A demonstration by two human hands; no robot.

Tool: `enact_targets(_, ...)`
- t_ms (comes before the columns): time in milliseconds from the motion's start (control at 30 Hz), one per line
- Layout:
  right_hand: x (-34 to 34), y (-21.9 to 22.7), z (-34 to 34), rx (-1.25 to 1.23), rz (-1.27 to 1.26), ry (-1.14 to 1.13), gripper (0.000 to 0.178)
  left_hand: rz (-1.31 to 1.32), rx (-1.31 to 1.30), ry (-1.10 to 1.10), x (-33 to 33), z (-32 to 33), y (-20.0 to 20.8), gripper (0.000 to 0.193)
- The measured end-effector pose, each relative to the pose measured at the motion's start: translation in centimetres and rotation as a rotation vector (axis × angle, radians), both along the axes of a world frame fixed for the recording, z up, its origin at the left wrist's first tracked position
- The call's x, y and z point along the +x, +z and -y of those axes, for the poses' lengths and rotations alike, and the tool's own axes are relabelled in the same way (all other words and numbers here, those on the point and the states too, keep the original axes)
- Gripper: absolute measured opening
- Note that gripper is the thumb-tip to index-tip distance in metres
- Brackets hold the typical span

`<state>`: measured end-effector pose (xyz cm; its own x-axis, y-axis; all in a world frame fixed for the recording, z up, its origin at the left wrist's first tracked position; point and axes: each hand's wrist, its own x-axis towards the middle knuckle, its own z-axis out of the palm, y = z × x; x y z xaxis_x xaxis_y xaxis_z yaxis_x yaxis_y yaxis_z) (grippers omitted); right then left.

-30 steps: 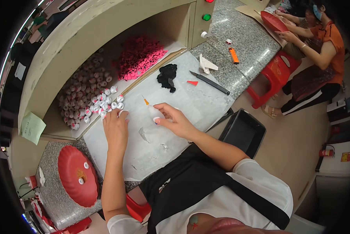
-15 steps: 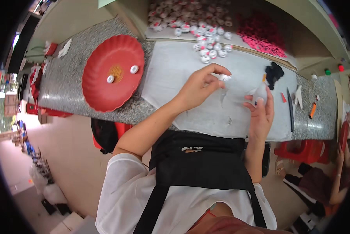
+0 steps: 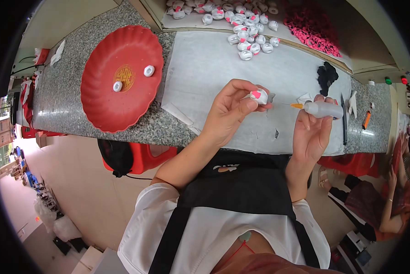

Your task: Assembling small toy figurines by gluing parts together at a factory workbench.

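Between thumb and fingers, my left hand (image 3: 227, 112) grips a small white rounded piece (image 3: 261, 97) with a bright pink spot on it. Across from it, my right hand (image 3: 311, 139) is closed around a translucent squeeze bottle (image 3: 324, 109) with an orange nozzle. The bottle lies level, its nozzle pointing left toward the white piece but apart from it. Both hands are above a white sheet (image 3: 186, 73). At the sheet's far edge is a heap of similar white pieces (image 3: 246, 55), many with pink spots.
A red scalloped tray (image 3: 95, 68) on the left holds two white pieces. Pink bits (image 3: 312, 34) are piled on the shelf. A black crumpled cloth (image 3: 326, 77), a dark slim tool (image 3: 344, 123) and an orange item (image 3: 366, 120) lie right. Another person's arm (image 3: 390, 201) shows far right.
The squeeze bottle has tipped from upright to level, nozzle now facing left. The white piece has been turned so its pink spot shows. The view has shifted slightly.
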<state>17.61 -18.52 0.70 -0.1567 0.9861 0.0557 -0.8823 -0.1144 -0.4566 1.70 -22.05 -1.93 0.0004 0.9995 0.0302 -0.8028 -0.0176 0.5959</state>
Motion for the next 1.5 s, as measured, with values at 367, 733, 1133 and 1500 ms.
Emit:
enact_targets(367,0.1,0.2,0.8,0.074,0.231,-0.122,0.033,-0.28,0.024,0.065,0.0,0.5,-0.2,0.02)
enact_targets(733,0.2,0.1,1.0,0.087,0.335,-0.275,0.032,-0.069,-0.063,0.014,0.2,0.3,0.2,0.024)
enact_targets(1133,-0.4,0.4,1.4,0.553,0.897,-0.523,0.034,-0.311,-0.019,0.02,0.1,0.5,0.3,0.029)
enact_targets(1500,-0.8,0.5,1.4,0.535,0.834,-0.495,0.039,-0.301,-0.023,0.145,0.6,0.2,0.0,0.028)
